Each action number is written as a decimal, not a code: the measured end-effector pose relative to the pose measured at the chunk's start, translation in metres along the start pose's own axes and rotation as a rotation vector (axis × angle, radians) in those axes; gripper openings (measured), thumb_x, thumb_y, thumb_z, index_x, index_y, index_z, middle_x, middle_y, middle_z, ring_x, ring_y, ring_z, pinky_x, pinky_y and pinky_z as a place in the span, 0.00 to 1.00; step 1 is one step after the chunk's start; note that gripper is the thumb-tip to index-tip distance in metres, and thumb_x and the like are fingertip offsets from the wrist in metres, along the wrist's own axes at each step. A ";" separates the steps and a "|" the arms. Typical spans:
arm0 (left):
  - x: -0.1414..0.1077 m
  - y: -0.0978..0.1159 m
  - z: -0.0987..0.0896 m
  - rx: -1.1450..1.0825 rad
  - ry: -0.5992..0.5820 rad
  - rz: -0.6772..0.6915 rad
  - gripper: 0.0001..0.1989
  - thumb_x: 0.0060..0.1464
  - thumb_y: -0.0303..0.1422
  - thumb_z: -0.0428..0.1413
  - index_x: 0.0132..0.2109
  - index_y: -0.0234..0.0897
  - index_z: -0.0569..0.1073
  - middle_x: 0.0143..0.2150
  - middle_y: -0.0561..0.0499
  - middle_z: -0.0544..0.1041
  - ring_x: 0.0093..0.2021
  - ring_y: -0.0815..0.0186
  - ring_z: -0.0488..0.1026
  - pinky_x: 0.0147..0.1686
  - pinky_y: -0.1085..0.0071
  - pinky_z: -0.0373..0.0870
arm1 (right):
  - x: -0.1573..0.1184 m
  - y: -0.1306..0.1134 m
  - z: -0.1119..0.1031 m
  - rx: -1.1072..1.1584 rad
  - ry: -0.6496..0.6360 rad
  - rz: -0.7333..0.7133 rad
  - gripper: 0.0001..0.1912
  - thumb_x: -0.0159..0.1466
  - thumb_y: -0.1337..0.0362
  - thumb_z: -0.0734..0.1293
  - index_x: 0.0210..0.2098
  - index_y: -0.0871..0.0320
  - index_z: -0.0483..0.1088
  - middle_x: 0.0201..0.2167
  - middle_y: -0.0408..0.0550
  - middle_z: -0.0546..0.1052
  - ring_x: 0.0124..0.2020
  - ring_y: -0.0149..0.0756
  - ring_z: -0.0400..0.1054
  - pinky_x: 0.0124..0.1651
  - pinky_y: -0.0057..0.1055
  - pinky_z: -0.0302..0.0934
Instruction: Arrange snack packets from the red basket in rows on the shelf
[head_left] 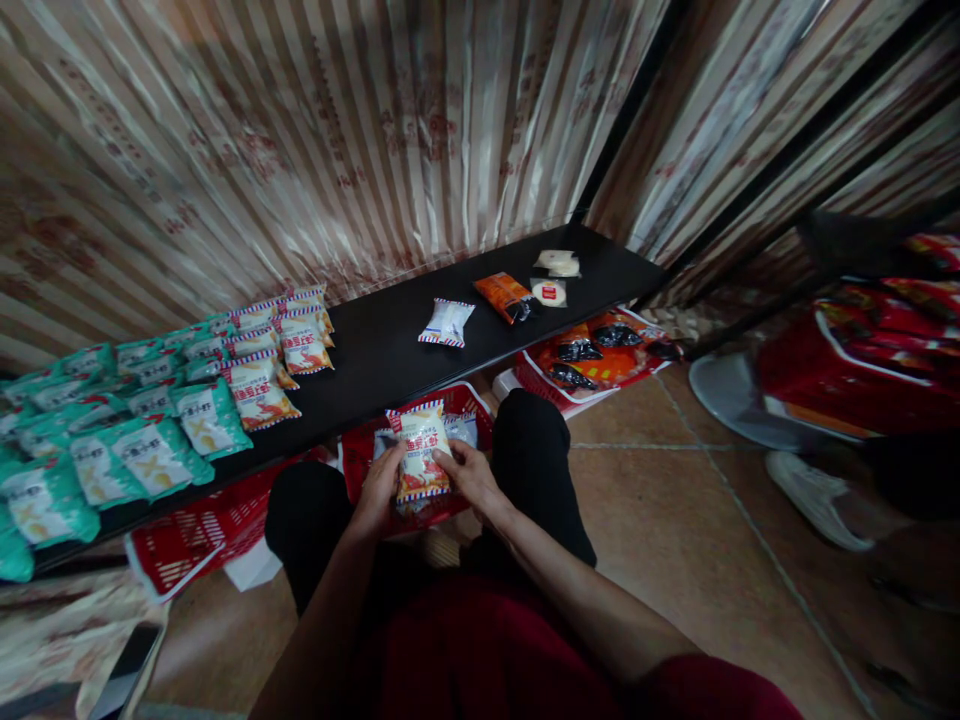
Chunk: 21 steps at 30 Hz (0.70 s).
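Note:
Between my knees, an orange and white snack bag is held upright by both hands. My left hand grips its left edge, and my right hand pinches its right edge. Below the bag is a red basket with silvery white packets inside. On the black shelf, teal snack bags stand in rows at the left, beside several orange and white bags. A small white packet, an orange packet and pale packets lie farther right.
Under the shelf are a red basket at left and a red basket of orange and black packets at right. A red container of red packets stands far right, near another person's shoe. Striped curtains hang behind.

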<state>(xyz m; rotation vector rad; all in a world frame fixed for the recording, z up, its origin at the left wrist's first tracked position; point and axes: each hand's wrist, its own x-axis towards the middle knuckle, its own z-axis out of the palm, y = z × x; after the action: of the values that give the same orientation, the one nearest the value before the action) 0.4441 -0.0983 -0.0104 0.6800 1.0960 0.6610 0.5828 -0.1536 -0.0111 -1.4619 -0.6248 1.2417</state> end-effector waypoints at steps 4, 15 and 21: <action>-0.007 -0.002 -0.006 0.056 -0.138 0.054 0.23 0.42 0.44 0.63 0.41 0.32 0.75 0.39 0.43 0.79 0.37 0.59 0.77 0.38 0.68 0.71 | 0.004 -0.002 -0.002 0.000 0.003 -0.008 0.19 0.50 0.51 0.70 0.35 0.58 0.72 0.30 0.46 0.78 0.30 0.39 0.71 0.35 0.33 0.65; -0.011 0.001 -0.014 0.013 -0.122 0.079 0.27 0.33 0.41 0.68 0.41 0.31 0.73 0.39 0.42 0.79 0.40 0.55 0.76 0.43 0.62 0.71 | 0.002 -0.016 0.008 -0.068 -0.082 -0.039 0.22 0.49 0.48 0.70 0.38 0.57 0.73 0.32 0.46 0.78 0.34 0.41 0.72 0.40 0.36 0.65; -0.008 0.000 -0.024 -0.011 -0.069 0.124 0.25 0.33 0.39 0.68 0.40 0.33 0.72 0.35 0.45 0.79 0.38 0.57 0.76 0.41 0.64 0.71 | 0.002 -0.019 0.015 -0.061 -0.163 -0.055 0.25 0.50 0.48 0.70 0.43 0.55 0.72 0.38 0.48 0.78 0.40 0.43 0.71 0.46 0.38 0.64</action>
<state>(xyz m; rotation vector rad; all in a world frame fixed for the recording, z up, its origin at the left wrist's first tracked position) 0.4192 -0.1001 -0.0132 0.7608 0.9919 0.7440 0.5742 -0.1402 0.0070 -1.3930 -0.8133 1.3167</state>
